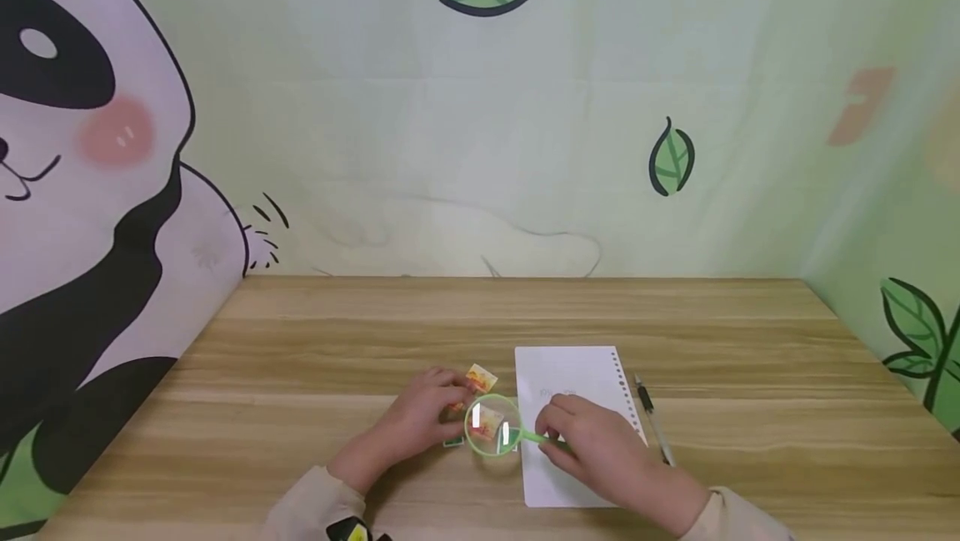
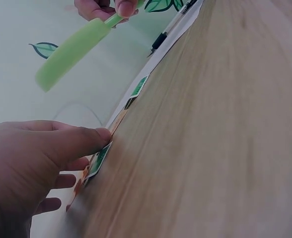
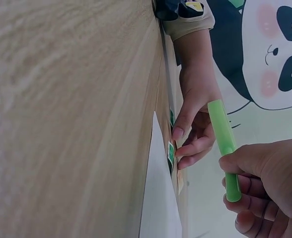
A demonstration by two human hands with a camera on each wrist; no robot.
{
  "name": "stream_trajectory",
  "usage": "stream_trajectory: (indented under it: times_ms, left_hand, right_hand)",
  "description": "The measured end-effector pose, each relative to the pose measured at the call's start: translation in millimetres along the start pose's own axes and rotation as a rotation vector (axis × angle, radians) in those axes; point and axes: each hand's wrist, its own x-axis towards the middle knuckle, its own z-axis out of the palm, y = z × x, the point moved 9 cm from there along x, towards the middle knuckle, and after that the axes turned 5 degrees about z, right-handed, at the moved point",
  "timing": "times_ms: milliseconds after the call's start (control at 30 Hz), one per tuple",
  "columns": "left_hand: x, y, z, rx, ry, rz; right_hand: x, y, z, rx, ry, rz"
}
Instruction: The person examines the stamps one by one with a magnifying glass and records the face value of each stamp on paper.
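In the head view, the right hand (image 1: pixel 600 445) hid the end of a light-green, round-framed magnifying glass's handle (image 1: pixel 531 436) and covered part of a white paper sheet with punched holes (image 1: pixel 566 370), whose grey marks were too faint to read. The near end of a slim black-and-white pen (image 1: pixel 654 416) was lost at that wrist. The left hand (image 1: pixel 420 412) partly hid a small green-printed paper piece (image 1: pixel 453 443); the print on a small orange-and-yellow paper piece (image 1: pixel 482 378) was too small to make out. Both beige sleeves (image 1: pixel 311 503) ran off the bottom edge, a painted black-and-white panda (image 1: pixel 142 232) off the left. In the left wrist view, the top edge cut off the right hand.
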Motion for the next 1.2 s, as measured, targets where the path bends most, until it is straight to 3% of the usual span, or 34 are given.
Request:
stream_trajectory:
  times_ms: [167, 333, 533, 700, 933, 1200]
  left_hand:
    - [3.0, 3.5, -1.5, 0.006, 0.003, 0.007]
    - [5.1, 9.5, -8.3, 0.013, 0.048, 0.028]
    - [9.4, 20.0, -10.9, 0.033, 0.091, 0.056]
    - [14.0, 24.1, -5.8, 0.016, 0.093, 0.027]
    - [21.1, 30.2, 2.3, 0.028, 0.088, 0.043]
    - [26.5, 32.7, 17.1, -0.011, 0.012, 0.011]
  right_hand:
    - [-0.1, 3.2, -5.7, 0.011, 0.013, 0.005]
    - [-0.1, 11.2, -17.2, -0.009, 0.08, 0.008]
    - [-2.1, 27.6, -31.8, 0.02, 0.086, 0.064]
    - [-5.5, 46.5, -44.2, 0.076, 0.072, 0.152]
    - [-11.4, 81.5, -50.6, 0.162, -0.037, 0.358]
    - [-26.3, 116.9, -62.0, 0.153, -0.009, 0.454]
